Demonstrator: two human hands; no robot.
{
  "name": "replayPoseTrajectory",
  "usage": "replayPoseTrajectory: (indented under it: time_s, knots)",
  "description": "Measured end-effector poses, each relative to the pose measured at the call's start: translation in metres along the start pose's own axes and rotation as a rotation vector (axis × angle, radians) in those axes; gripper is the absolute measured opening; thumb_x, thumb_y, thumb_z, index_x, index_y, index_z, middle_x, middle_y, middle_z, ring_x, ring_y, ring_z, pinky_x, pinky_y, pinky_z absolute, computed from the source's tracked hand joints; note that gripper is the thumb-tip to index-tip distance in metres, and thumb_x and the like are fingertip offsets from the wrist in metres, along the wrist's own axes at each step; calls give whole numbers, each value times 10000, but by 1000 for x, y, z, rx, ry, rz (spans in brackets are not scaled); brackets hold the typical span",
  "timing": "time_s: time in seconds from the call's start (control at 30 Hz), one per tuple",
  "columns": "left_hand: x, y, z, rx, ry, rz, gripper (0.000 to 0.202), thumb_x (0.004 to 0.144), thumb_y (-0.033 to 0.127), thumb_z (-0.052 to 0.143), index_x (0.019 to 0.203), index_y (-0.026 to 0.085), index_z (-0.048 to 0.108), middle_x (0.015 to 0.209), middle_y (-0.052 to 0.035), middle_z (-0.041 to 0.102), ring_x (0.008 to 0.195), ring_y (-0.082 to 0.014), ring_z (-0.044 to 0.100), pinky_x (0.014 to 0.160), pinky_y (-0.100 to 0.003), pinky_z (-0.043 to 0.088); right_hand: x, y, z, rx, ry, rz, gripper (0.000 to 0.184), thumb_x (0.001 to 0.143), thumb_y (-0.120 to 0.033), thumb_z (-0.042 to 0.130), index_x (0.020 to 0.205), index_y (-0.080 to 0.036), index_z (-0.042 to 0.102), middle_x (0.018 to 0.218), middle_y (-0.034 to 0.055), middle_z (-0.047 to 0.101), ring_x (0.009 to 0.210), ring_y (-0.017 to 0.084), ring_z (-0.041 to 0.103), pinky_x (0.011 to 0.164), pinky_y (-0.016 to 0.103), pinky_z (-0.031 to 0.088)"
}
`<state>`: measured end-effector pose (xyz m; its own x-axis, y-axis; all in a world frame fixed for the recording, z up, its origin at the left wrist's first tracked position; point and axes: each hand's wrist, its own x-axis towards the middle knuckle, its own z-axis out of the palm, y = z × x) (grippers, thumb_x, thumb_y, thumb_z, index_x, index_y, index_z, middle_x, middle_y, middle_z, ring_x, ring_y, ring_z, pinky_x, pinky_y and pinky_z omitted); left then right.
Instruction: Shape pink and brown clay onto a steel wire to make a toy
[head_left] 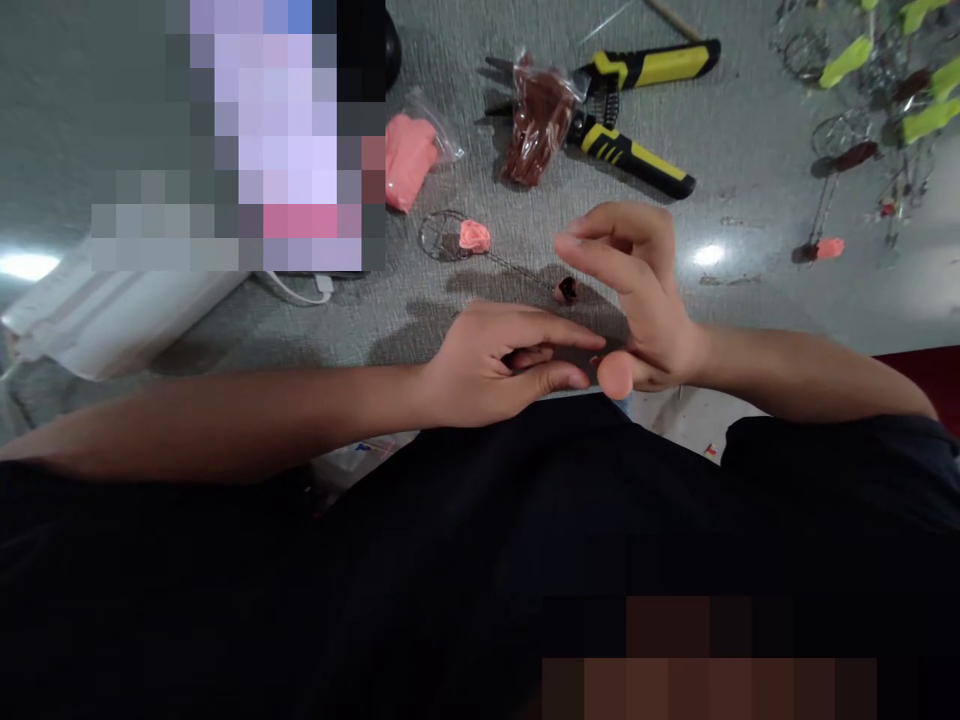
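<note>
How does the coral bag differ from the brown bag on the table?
The coral bag shows pink contents; the brown bag shows reddish-brown ones. The brown bag lies across the yellow-and-black pliers, whereas the coral bag lies apart from them, its left edge cut by the pixelated patch. Both are clear plastic.

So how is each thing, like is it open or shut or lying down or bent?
Left grip: partly curled, contents unclear.
Right grip: partly curled, contents unclear.
Pink rose: lying on the table.
Chain: stretched out beside it.
Pliers: open, handles apart.
Brown bag: lying across the pliers; sealed or not, can't tell.
Pink bag: lying down, has pink stuff inside.
White cable: bent.
</note>
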<state>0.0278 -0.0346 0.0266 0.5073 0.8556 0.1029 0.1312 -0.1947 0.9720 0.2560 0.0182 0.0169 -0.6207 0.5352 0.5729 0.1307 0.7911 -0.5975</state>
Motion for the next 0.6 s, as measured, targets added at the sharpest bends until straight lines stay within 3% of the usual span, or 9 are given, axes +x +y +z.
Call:
replayPoseTrajectory:
  time_s: [0.1,0.27,0.37,0.47,0.6]
  knots:
    - [1,2,2,10,-13,-13,275,1032,554,777,1067,303,884,708,-13,731,604,-157,663,617,-309,533,1,-2,3,-7,53,-16,906,1053,-923,382,1658,-266,534,1326,123,556,1177,280,645,1002,499,662]
    - [1,4,3,19,88,77,143,1055,357,756,1014,282,871,728,4,750,548,-118,607,565,-287,504,-1,-8,-5,-10,-44,206,866,974,-975,446,1557,-352,590,1328,137,630,1149,328,647,955,513,674]
    - [0,6,4,6,101,58,133,1043,345,766,978,262,847,671,24,699,506,-97,537,523,-276,460,-3,-9,-6,155,-28,274,891,984,-988,394,1544,-326,600,1350,127,650,1094,291,652,904,460,656]
    - [0,4,6,-40,159,14,188,1041,404,763,948,251,820,637,32,661,497,-93,500,494,-275,428,-5,-10,-3,368,-36,455,996,973,-1024,261,1597,-312,573,1325,112,654,917,218,587,833,399,617]
    - [3,-1,7,-78,254,-44,258,1039,475,779,948,239,827,732,5,734,552,-98,551,514,-278,441,-4,-13,-2,693,6,646,926,1028,-967,235,1575,-332,627,1250,67,647,796,182,497,728,364,557]
